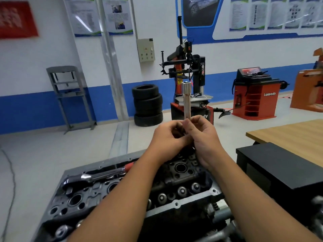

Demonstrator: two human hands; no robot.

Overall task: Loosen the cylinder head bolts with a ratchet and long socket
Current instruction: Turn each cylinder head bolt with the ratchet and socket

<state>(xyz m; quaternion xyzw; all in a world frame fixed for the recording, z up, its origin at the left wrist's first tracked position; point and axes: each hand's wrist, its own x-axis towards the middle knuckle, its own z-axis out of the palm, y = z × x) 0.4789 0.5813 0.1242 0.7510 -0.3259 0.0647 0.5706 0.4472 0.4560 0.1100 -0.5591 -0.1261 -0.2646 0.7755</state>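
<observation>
Holding the long socket (187, 100) upright above the cylinder head (181, 173), both hands meet at its lower end. Left hand (167, 137) has fingers curled in toward the base of the socket, thumb side against it. Right hand (204, 137) pinches the shaft between thumb and forefinger just above the left; the other fingers are curled loosely behind. The socket's lower tip is hidden inside the two hands, so can't tell what's at that end. The upper end is clear of both hands and stands well above the fingertips.

Ratchet (97, 175) is not in either hand. It lies flat across the far left side of the cylinder head, chrome head to the left, red grip (129, 166) pointing right, toward the left forearm. Well apart from the socket.

The cylinder head sits below and between the forearms, with bolt heads (181, 190) visible in a row along the near right edge.

Background: tyre changer (188, 70) directly behind the socket, stack of tyres (148, 105) to its left, red wheel balancer (255, 95) to the right. Black box (279, 170) and wooden table (297, 137) on the right.
</observation>
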